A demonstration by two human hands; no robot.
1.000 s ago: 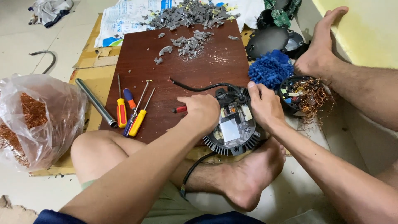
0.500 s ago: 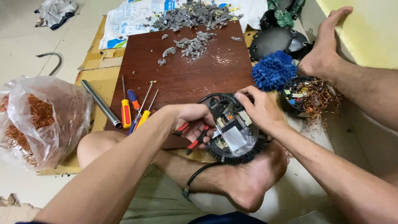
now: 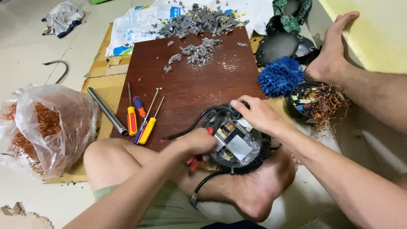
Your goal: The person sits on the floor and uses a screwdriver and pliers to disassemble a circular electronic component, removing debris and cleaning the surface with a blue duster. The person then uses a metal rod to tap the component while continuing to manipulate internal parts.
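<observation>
Far out to the left of our hands we've got the clear plastic bag (image 3: pixel 46 127) stuffed with copper wire, sitting on the floor. Closer in, a metal tube (image 3: pixel 107 111) and a row of screwdrivers (image 3: pixel 142 116) lie on the brown wooden board (image 3: pixel 190 80), just left of our left hand. Our left hand (image 3: pixel 199 142) is closed around red-handled pliers (image 3: pixel 195 161), working at the near left edge of the round black electronic unit (image 3: pixel 237 144). That unit sits between both hands, propped against our foot (image 3: pixel 263 186), its cable (image 3: pixel 203 186) trailing down below. Our right hand (image 3: pixel 256 114) is curled over the unit's top rim, gripping it. Beyond the hands, grey broken fragments (image 3: pixel 197 51) litter the board. Right of the right hand, a blue fluffy mitt (image 3: pixel 280 78) and a black bowl (image 3: pixel 316 101) of scrap wire.
</observation>
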